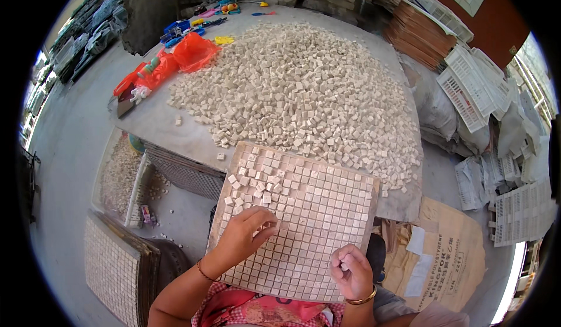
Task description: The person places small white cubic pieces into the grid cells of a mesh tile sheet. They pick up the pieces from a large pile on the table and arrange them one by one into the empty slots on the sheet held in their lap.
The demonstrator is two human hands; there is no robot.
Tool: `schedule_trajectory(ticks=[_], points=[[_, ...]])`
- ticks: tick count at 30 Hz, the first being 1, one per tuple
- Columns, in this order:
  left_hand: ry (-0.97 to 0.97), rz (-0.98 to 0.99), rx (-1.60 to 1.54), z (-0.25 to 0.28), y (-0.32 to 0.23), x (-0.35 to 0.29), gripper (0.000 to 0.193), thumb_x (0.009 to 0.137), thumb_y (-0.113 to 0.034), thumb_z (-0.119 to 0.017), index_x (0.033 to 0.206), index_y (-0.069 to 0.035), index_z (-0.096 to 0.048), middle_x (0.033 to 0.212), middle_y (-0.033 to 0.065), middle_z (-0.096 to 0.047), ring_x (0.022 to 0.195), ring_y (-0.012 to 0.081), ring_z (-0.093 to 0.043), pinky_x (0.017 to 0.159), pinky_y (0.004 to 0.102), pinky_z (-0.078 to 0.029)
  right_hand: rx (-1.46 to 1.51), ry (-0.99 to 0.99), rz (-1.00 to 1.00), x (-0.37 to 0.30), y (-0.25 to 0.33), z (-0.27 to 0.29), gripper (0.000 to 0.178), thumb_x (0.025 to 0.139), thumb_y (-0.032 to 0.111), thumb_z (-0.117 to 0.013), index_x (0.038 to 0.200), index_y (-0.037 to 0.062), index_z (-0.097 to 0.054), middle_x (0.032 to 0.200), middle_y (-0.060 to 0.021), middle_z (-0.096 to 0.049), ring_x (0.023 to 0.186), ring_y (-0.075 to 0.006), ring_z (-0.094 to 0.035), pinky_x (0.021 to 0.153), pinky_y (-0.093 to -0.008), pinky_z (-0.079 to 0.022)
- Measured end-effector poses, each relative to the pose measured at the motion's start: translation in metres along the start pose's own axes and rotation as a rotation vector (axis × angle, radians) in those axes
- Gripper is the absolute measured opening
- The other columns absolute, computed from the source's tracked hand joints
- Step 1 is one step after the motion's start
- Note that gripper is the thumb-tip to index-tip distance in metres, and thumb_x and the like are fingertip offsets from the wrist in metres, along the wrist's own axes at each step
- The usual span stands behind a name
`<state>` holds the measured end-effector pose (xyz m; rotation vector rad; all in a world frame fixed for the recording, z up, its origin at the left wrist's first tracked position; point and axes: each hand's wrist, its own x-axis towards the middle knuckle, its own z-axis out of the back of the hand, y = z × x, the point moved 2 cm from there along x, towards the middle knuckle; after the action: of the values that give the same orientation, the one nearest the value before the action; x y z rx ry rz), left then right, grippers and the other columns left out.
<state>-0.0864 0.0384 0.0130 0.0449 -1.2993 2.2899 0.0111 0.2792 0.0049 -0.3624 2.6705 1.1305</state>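
The right hand has its fingers curled together, and between them and the thumb it holds one small pale stone cube. The left hand bends its thumb and forefinger toward each other, with a small gap between the tips; whether they touch a piece, I cannot tell. Under both hands lies the square grid tray, tilted, with most cells filled. Loose cubes lie on its upper left part. Beyond it, a big heap of cubes covers the table.
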Motion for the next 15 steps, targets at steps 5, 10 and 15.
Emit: schedule_trajectory(ticks=[5, 10, 15], points=[[-0.051, 0.502, -1.051, 0.004, 0.005, -0.010, 0.023, 0.091, -0.013, -0.060, 0.108, 0.001, -0.058, 0.093, 0.0059, -0.061, 0.082, 0.0128, -0.058, 0.069, 0.0241, -0.048, -0.047, 0.059, -0.069, 0.007, -0.015, -0.021, 0.023, 0.094, 0.022, -0.052, 0.101, 0.0005, -0.051, 0.100, -0.0134, -0.053, 0.082, -0.0189, -0.054, 0.066, -0.0289, -0.045], [-0.103, 0.635, -1.495, 0.001, 0.011, -0.035, 0.027, 0.094, -0.016, -0.054, 0.115, 0.001, -0.056, 0.096, 0.0085, -0.061, 0.084, 0.0138, -0.058, 0.072, 0.0245, -0.049, -0.242, 0.197, -0.158, 0.030, -0.024, -0.044, 0.022, 0.090, 0.020, -0.060, 0.096, -0.0002, -0.056, 0.089, -0.0082, -0.058, 0.084, -0.0193, -0.058, 0.074, -0.0315, -0.047], [-0.358, 0.664, -1.448, 0.024, 0.028, -0.053, 0.019, 0.093, -0.013, -0.054, 0.107, 0.000, -0.056, 0.098, 0.0106, -0.062, 0.085, 0.0154, -0.060, 0.075, 0.0255, -0.051, -1.280, 0.107, 0.379, 0.074, -0.035, -0.075, 0.016, 0.078, 0.012, -0.071, 0.085, 0.0028, -0.060, 0.072, -0.0051, -0.057, 0.066, -0.0176, -0.058, 0.060, -0.0308, -0.045]])
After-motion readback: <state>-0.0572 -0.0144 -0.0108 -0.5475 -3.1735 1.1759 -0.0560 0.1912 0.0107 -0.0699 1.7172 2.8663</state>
